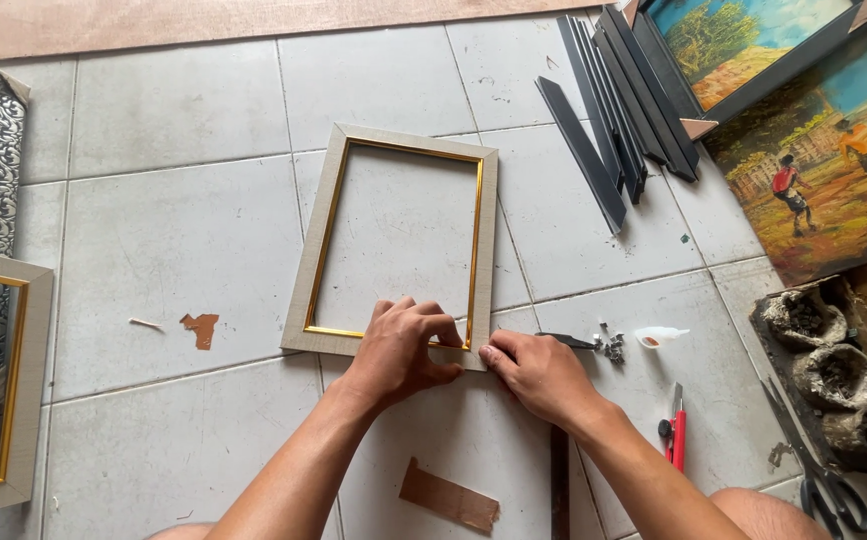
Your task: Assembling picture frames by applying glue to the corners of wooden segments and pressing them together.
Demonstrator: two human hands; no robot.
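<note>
Hands meet at the five o'clock corner of the pale gold-lipped frame (395, 243) lying flat on the tiled floor (174, 250) — left hand (401, 350) curled, pressing its bottom rail, right hand (539, 372) pinching the corner's outer edge.

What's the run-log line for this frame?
left hand: pressing picture frame bottom rail | right hand: at frame's bottom-right corner | surface: tiled floor
</note>
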